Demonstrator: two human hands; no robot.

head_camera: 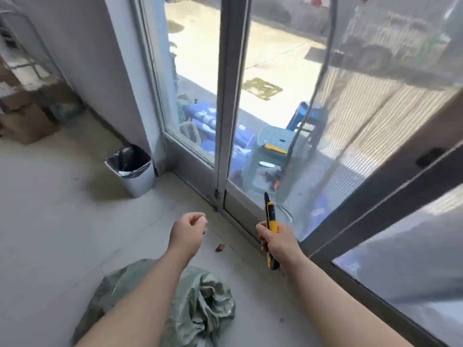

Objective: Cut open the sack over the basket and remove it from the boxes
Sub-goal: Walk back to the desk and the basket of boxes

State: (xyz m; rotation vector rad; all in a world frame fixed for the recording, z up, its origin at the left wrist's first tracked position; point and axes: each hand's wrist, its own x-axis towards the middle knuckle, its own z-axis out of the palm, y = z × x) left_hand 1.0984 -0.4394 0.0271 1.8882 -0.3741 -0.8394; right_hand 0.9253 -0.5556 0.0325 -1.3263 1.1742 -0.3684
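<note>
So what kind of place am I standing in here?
Probably a storeroom or shop entrance at street level. Glass doors open onto sunlit pavement, cardboard boxes are stacked by the wall, and a lined bin stands on the bare concrete floor.

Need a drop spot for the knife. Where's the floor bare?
Bare floor runs between the bin, the door sill and the green sack; one small scrap lies near the sill. Crowded: cardboard boxes far left, sack below the forearms.
</note>
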